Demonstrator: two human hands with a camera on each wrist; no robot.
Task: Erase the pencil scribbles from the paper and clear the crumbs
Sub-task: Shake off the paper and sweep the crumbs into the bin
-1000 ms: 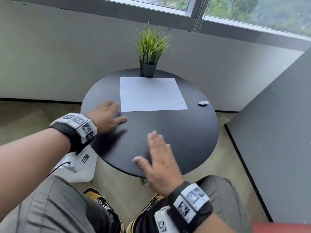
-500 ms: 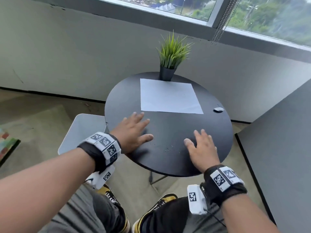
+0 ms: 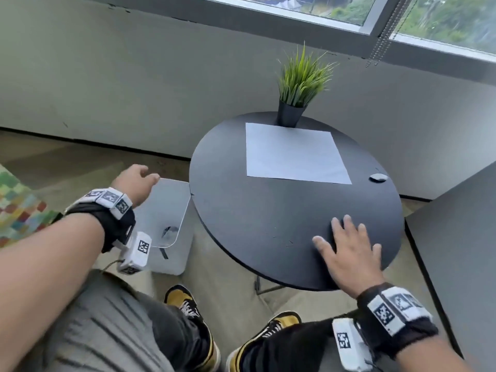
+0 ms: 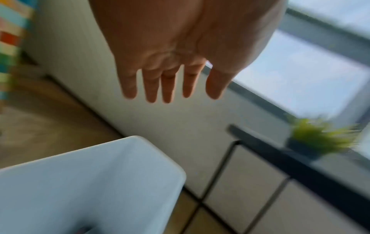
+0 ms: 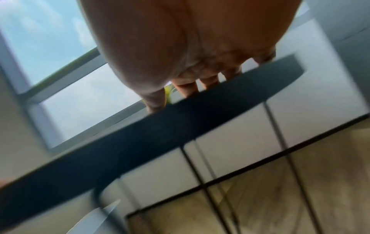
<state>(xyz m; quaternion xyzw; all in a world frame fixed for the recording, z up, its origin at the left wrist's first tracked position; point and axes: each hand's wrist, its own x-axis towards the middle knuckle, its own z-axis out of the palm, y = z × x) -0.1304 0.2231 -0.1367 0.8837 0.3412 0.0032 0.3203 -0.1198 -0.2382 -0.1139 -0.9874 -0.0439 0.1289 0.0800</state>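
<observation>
A white sheet of paper (image 3: 294, 154) lies flat on the far half of the round black table (image 3: 241, 210), with no scribbles that I can make out. A small grey eraser (image 3: 378, 177) sits at the table's right edge. A few dark crumbs (image 3: 288, 241) dot the near tabletop. My right hand (image 3: 347, 245) rests flat there, fingers spread, just right of the crumbs. My left hand (image 3: 137, 181) hovers off the table above a white bin (image 3: 171, 218), fingers straight and empty in the left wrist view (image 4: 170, 85).
A potted green plant (image 3: 298, 84) stands at the table's far edge, touching the paper's top. A grey panel (image 3: 461, 251) rises close on the right. The wall and window run behind. My knees and shoes are below the table's near rim.
My left hand has left the tabletop and swung left over the white bin. The right hand stays on the near right of the table. My head view has shifted left.
</observation>
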